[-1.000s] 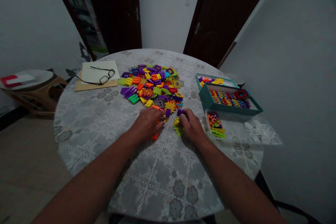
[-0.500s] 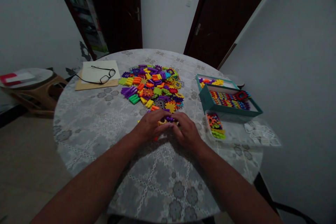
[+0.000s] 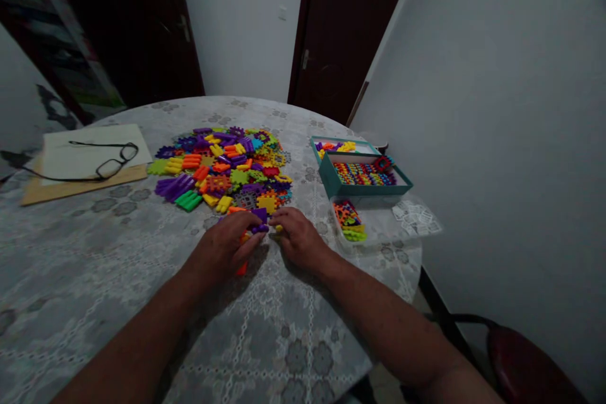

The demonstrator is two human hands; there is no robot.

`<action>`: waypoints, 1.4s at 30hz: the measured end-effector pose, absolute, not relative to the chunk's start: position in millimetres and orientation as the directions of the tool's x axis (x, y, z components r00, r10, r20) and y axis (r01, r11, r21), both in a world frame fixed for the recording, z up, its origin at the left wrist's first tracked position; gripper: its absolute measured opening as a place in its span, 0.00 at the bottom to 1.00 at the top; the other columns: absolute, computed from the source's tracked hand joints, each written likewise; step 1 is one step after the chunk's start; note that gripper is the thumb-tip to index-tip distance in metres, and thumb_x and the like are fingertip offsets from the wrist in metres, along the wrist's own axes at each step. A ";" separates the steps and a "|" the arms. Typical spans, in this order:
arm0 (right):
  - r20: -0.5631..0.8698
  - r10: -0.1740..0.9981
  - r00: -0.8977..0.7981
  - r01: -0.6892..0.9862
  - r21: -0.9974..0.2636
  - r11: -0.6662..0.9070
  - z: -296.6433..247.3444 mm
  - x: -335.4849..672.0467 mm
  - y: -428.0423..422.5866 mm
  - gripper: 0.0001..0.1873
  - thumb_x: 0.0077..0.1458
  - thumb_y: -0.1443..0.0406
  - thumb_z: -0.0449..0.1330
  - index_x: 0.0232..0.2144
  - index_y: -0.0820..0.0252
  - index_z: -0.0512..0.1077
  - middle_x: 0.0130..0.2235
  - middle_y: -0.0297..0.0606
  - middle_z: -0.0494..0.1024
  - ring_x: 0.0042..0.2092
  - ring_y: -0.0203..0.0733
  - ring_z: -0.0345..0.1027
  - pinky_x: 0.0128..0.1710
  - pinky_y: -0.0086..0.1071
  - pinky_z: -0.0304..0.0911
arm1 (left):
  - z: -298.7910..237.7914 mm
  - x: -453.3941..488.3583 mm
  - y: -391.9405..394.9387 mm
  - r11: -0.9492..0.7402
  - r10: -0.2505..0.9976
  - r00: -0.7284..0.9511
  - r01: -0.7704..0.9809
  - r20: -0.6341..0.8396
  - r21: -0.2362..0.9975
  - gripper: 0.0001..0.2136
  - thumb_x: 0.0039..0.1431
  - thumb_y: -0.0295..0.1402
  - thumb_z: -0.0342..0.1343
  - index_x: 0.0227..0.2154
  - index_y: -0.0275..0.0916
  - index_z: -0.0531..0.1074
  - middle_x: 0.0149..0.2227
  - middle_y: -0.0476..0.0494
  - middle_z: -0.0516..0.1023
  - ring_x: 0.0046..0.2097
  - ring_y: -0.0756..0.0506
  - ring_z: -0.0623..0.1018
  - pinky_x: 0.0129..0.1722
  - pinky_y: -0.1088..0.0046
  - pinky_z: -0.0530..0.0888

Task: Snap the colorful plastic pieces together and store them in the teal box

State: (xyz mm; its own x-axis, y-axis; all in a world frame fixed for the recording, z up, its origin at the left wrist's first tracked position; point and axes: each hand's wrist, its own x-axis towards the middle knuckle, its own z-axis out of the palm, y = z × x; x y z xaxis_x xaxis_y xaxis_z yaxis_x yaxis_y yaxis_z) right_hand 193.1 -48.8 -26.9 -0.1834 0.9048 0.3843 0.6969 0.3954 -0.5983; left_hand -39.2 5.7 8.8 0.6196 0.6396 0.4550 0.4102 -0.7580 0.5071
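pinching a purple piece (image 3: 260,228) at the near edge of the loose pile (image 3: 239,177), the left hand (image 3: 222,246) faces the right hand (image 3: 299,238), curled on a yellow piece (image 3: 279,228); much seems unjoined, rows already fill the teal box (image 3: 328,179), right.

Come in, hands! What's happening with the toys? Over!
Left hand: pinching purple piece. Right hand: at yellow piece, grip unclear. Toy pile just beyond both hands. Over.

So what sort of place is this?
Probably a room in someone's home: a patterned tablecloth, a heap of colourful plastic pieces on it, and dark brown doors behind.
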 end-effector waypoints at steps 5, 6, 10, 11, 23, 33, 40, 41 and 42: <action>0.336 0.920 -0.203 0.754 -0.545 0.365 -32.1 198.0 -44.8 0.27 0.56 0.82 0.58 0.53 0.55 0.77 0.58 0.45 0.78 0.62 0.47 0.72 0.65 0.44 0.71 | 6.1 -41.2 6.2 -0.746 0.643 0.637 0.397 0.425 0.535 0.11 0.74 0.41 0.56 0.48 0.43 0.79 0.45 0.41 0.89 0.45 0.40 0.87 0.48 0.63 0.82; 0.329 0.921 -0.207 0.773 -0.522 0.361 -30.8 198.1 -45.2 0.26 0.58 0.81 0.58 0.53 0.55 0.77 0.57 0.45 0.79 0.61 0.48 0.73 0.65 0.43 0.71 | 5.0 -41.0 6.4 -0.743 0.645 0.638 0.397 0.421 0.539 0.11 0.74 0.41 0.56 0.48 0.43 0.79 0.45 0.41 0.89 0.45 0.39 0.87 0.47 0.64 0.82; 0.301 0.937 -0.178 0.829 -0.468 0.308 -25.8 199.9 -47.6 0.21 0.67 0.75 0.58 0.57 0.56 0.78 0.57 0.47 0.82 0.59 0.49 0.76 0.62 0.44 0.73 | 6.0 -38.9 5.4 -0.753 0.628 0.648 0.367 0.430 0.546 0.10 0.74 0.39 0.55 0.48 0.43 0.78 0.46 0.40 0.88 0.46 0.40 0.87 0.48 0.64 0.82; 0.311 0.937 -0.160 0.827 -0.476 0.299 -25.5 200.9 -48.0 0.21 0.69 0.74 0.58 0.60 0.56 0.77 0.58 0.48 0.82 0.59 0.49 0.77 0.62 0.45 0.73 | 7.6 -38.2 4.8 -0.761 0.613 0.657 0.345 0.438 0.549 0.09 0.74 0.38 0.55 0.48 0.43 0.78 0.47 0.40 0.87 0.47 0.40 0.86 0.48 0.64 0.82; 0.586 0.802 -0.115 0.609 -0.596 0.523 -20.5 185.0 -59.9 0.22 0.76 0.67 0.53 0.68 0.52 0.72 0.49 0.43 0.82 0.49 0.45 0.78 0.53 0.40 0.75 | 4.9 -29.7 -2.9 -0.781 0.512 0.706 0.144 0.490 0.608 0.09 0.72 0.30 0.59 0.50 0.41 0.81 0.49 0.37 0.85 0.51 0.40 0.84 0.55 0.60 0.81; 0.667 0.743 -0.061 0.500 -0.624 0.601 -21.3 181.9 -67.8 0.27 0.79 0.65 0.49 0.74 0.40 0.65 0.53 0.41 0.79 0.52 0.45 0.79 0.55 0.44 0.77 | 14.0 -28.1 -8.9 -0.494 0.598 0.759 0.095 0.258 0.864 0.14 0.69 0.36 0.63 0.54 0.41 0.84 0.53 0.38 0.88 0.53 0.36 0.85 0.56 0.59 0.79; 0.579 0.805 -0.130 0.468 -0.680 0.565 -17.4 179.0 -76.0 0.34 0.80 0.47 0.47 0.80 0.45 0.55 0.66 0.47 0.76 0.64 0.57 0.76 0.62 0.55 0.75 | 13.4 -21.7 -17.9 -0.390 0.658 0.728 0.107 0.195 0.915 0.20 0.65 0.37 0.65 0.58 0.43 0.82 0.48 0.39 0.86 0.44 0.40 0.83 0.46 0.61 0.79; 0.566 0.812 -0.143 0.468 -0.684 0.560 -17.4 178.0 -77.0 0.36 0.79 0.45 0.47 0.81 0.46 0.53 0.68 0.48 0.74 0.65 0.58 0.74 0.63 0.57 0.74 | 14.7 -20.8 -19.8 -0.401 0.660 0.725 0.120 0.196 0.908 0.19 0.65 0.37 0.65 0.58 0.43 0.81 0.46 0.39 0.86 0.42 0.41 0.82 0.44 0.63 0.78; 0.552 0.820 -0.154 0.465 -0.691 0.553 -17.5 177.2 -77.9 0.37 0.79 0.44 0.47 0.81 0.45 0.51 0.70 0.49 0.72 0.64 0.58 0.75 0.62 0.57 0.75 | 16.7 -20.5 -21.3 -0.420 0.658 0.726 0.134 0.199 0.897 0.18 0.65 0.37 0.65 0.56 0.42 0.81 0.44 0.40 0.85 0.40 0.42 0.81 0.42 0.64 0.77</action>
